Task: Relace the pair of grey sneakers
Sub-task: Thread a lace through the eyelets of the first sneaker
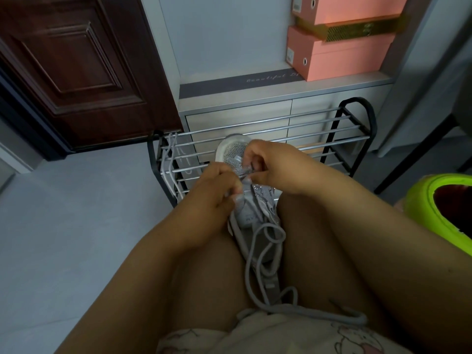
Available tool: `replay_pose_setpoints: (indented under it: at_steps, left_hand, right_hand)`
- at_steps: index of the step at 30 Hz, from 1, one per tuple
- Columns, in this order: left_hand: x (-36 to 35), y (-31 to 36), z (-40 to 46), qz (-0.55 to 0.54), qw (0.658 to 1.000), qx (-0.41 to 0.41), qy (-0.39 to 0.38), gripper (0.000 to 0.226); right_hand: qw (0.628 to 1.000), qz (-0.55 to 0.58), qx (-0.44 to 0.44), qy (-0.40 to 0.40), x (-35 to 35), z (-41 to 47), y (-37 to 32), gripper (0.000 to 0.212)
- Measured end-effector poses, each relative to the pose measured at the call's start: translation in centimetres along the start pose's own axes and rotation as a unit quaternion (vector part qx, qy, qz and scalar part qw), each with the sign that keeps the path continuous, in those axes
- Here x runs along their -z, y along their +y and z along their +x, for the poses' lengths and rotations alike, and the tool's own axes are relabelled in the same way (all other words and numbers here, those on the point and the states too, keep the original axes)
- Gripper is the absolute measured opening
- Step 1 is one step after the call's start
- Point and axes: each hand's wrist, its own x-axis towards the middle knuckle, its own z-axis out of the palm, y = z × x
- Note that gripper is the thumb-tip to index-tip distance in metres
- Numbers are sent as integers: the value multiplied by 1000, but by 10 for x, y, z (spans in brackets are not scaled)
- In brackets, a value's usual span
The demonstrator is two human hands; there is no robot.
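Note:
A grey mesh sneaker (233,150) lies between my thighs, toe pointing away toward the rack. My left hand (217,186) pinches at the lace area from the left. My right hand (270,164) pinches the grey shoelace (255,254) at the eyelets from the right. The lace's long free part loops down over the shoe's heel and trails onto my lap. A second pale lace (169,162) hangs over the left end of the rack. The other sneaker is not in view.
A black-framed metal shoe rack (332,129) stands right in front of my knees. Behind it is a grey cabinet with pink shoe boxes (339,57). A dark wooden door (76,67) is at the left; a lime green object (439,208) at the right.

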Motion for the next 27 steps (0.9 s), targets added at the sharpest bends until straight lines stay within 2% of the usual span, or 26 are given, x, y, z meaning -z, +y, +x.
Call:
replay_pose_setpoints:
  at_steps: [3,6,8,9,11,13,14,17,20,23,27]
  left_hand:
    - [2,3,3,-111,992,50,27,14]
    - [7,8,9,-184,980,70,35,8]
    - [12,13,15,-236,966,92,41,11]
    - [15,16,18,-263,958,102,46,14]
    - [23,20,25,-324,938,108,61,16]
    - [33,23,33,-404,905,97,93,19]
    - [39,24,37,-445,884,93,112,19]
    - [58,24,47,-547,815,97,165,20]
    - [70,20,53,-601,761,105,220,20]
    - [71,13,56,-616,734,116,261,20]
    - [67,2,58,-610,721,130,301,19]
  right_hand:
    - [989,129,-15,-69,11,-12,-6,13]
    - [968,184,-6,-169,11,-21,-12,16]
    - [948,261,13,-182,10,-27,-12,19]
    - [926,335,16,-172,12,-30,-10,19]
    - [858,493,22,-144,23,-33,-1,16]
    - [801,588,32,-105,36,-35,15,23]
    - [788,609,32,-83,41,-36,23,23]
    - [776,630,-12,-25,49,-38,45,21]
    - [789,608,-86,31,47,-43,68,19]
    - [799,576,-160,65,43,-50,92,21]
    - [753,606,-238,98,40,-57,112,29]
